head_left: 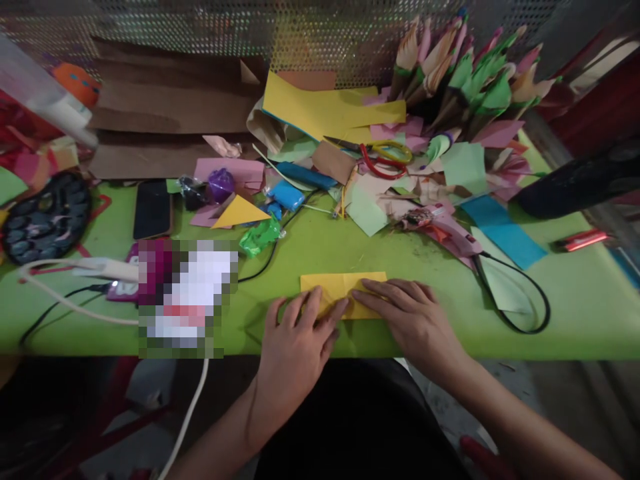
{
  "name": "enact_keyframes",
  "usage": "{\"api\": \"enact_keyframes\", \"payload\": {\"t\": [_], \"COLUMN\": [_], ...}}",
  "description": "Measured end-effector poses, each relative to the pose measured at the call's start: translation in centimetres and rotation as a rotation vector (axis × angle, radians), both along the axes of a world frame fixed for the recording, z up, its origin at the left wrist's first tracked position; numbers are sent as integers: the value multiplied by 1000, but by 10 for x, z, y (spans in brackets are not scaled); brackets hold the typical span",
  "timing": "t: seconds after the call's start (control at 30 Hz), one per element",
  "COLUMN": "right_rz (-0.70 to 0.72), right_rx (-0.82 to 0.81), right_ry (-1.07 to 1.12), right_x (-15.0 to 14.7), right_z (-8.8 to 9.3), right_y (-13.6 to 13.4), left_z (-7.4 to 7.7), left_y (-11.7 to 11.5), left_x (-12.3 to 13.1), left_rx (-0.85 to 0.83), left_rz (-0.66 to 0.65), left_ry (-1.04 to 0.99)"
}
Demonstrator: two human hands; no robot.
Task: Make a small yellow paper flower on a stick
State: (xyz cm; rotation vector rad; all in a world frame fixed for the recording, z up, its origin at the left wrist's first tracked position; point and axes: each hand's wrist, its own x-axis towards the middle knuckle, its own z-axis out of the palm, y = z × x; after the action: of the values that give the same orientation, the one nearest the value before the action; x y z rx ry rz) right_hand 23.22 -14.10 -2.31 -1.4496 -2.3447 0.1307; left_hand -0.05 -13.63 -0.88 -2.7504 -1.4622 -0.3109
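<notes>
Yellow paper point(345, 285): lies flat near the front edge of the green table point(390, 343)
Left hand point(293, 340): unclenched, fingertips resting on the paper's left half
Right hand point(420, 320): unclenched, just apart from the left, fingertips on the right half
Phone point(152, 210): farther back, leftward

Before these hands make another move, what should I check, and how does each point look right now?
1. Left hand on the yellow paper: ok, fingers resting on its left part.
2. Right hand on the paper: ok, fingers over its right part.
3. Paper edges lined up: cannot tell, fingers cover part of them.
4. Red-handled scissors away from the fingers: ok, they lie farther back.
5. Pink glue gun cool: cannot tell from a picture.
6. Green table tidy: not ok, scraps and tools crowd its back.
</notes>
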Motion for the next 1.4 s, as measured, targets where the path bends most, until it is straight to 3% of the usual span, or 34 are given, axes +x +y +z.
{"api": "enact_keyframes", "payload": {"t": [0.2,0.4,0.6,0.83,1.0,1.13,1.2,1.33,1.4], "right_rz": [10,163,145,91,56,40,32,15,20], "right_rx": [59,21,10,32,107,216,267,344,358], "right_ry": [-26,-53,-135,-156,-67,45,91,108,105], "right_x": [-7,-20,6,26,22,17,14,8,7], "right_z": [6,0,-11,-8,-8,-16,-22,-28,-28], "right_y": [-6,-28,-43,-49,-45,-46,-48,-49,-47], "left_z": [-2,-5,-3,-10,-9,-5,-4,-8,-12], "left_y": [-6,-8,-9,-8,-16,-36,-50,-66,-67], "left_x": [-1,-2,-14,-32,-51,-59,-53,-25,-11], "left_rx": [-37,-54,-109,-88,8,43,-127,-811,-1067], "left_rz": [-35,-35,-50,-97,-30,85,118,193,234], "left_ry": [77,85,49,-2,-57,-295,-497,-886,-1065]}}
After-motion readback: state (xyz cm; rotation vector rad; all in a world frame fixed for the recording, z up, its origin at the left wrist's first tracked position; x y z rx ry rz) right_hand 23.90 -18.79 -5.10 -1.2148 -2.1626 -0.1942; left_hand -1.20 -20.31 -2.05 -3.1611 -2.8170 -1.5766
